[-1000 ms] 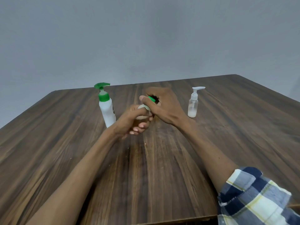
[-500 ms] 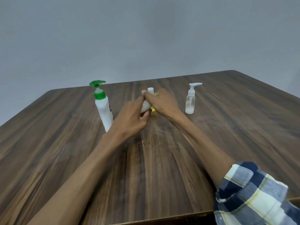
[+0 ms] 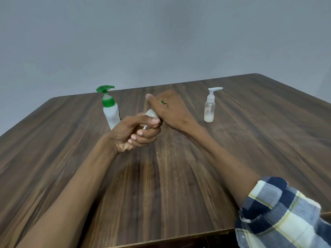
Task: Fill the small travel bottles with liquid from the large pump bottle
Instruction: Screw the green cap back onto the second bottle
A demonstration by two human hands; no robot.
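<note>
Head view: my left hand (image 3: pixel 138 133) is curled tight around a small white bottle (image 3: pixel 151 114), fingers wrapped under it and thumb pressed across its side, so only the rounded upper part of the bottle shows above my fist. The bottle is held above the table (image 3: pixel 71 158), tilted, near the middle of the tabletop. My right hand (image 3: pixel 168 109) sits just beyond and touching the left, knuckles up, fingers bent down over a green cap (image 3: pixel 162 102); only a sliver of green peeks out between the fingers, and the thumb sticks out to the left. I cannot tell whether the cap is on the bottle or just off it, since my fingers cover the joint. What the small bottle holds is hidden by its white wall and my grip. To the left, just behind my left hand, stands the pump bottle (image 3: pixel 110 110): white body, green collar and green pump head, upright, its contents not visible through the wall. To the right, well apart from my hands, a clear bottle (image 3: pixel 210 110) with a white pump stands upright; a shallow layer of whitish liquid sits at its bottom, the rest looks clear. My right forearm comes out of a checked sleeve (image 3: pixel 279 215) at the lower right.
</note>
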